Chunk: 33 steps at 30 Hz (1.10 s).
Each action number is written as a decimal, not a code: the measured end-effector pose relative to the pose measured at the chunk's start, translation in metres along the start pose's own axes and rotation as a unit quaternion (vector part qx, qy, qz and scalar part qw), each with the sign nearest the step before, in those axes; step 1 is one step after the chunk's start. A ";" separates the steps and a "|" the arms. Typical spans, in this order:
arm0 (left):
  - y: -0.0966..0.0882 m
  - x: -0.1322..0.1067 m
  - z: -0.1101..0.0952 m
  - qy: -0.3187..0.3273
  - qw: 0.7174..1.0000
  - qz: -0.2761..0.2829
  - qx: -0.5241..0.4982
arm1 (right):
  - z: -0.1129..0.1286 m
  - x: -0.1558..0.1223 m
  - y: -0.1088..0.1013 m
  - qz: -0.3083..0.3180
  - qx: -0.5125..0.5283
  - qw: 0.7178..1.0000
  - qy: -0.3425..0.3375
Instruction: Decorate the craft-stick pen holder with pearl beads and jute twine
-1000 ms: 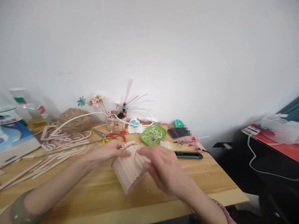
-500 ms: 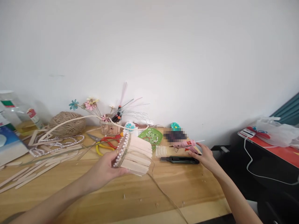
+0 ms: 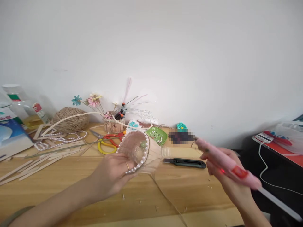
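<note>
My left hand (image 3: 111,176) is closed around a small basket made of wooden craft sticks (image 3: 139,151), tipped so its pearl-trimmed open rim faces me above the wooden table (image 3: 71,189). My right hand (image 3: 227,176) grips a pink hot glue gun (image 3: 224,164), held in the air to the right of the basket with its nozzle pointing left toward it and a clear glue stick trailing out the back. A thin strand hangs from the basket down across the table.
A black utility knife (image 3: 187,162) lies between the hands. Behind are a green dish (image 3: 156,135), red and yellow scissors (image 3: 109,142), a small vase of flowers (image 3: 113,124), a twine ball (image 3: 69,119), pearl strings (image 3: 59,138), loose craft sticks (image 3: 40,160) and a bottle (image 3: 21,104).
My right hand has picked the glue gun up from the table and brought it toward me. My left hand has turned the basket so its opening faces the camera.
</note>
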<state>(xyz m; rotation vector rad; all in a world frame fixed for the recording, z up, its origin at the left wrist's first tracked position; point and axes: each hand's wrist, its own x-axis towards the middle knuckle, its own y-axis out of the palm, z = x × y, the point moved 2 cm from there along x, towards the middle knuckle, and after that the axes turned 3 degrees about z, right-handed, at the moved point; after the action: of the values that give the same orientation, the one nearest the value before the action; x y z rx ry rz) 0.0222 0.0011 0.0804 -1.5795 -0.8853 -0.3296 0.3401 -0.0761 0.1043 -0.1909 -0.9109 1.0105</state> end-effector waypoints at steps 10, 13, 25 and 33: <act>0.008 0.016 -0.023 0.048 0.996 -0.073 0.035 | 0.064 -0.013 0.051 0.139 0.089 0.974 -0.154; 0.014 0.019 -0.028 0.004 0.995 -0.088 0.037 | 0.064 -0.014 0.063 0.111 0.061 0.988 -0.084; 0.026 0.023 -0.032 -0.111 0.993 -0.037 -0.005 | 0.054 -0.016 0.072 0.080 0.076 0.994 -0.002; 0.029 0.022 -0.027 -0.151 0.986 -0.043 -0.060 | 0.040 -0.039 0.067 0.151 0.137 0.975 -0.093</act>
<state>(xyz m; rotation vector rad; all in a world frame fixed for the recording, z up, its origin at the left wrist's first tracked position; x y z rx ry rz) 0.0641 -0.0158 0.0806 -1.7342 -1.1889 -0.2094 0.2594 -0.0804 0.0727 0.0001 -0.9153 1.4439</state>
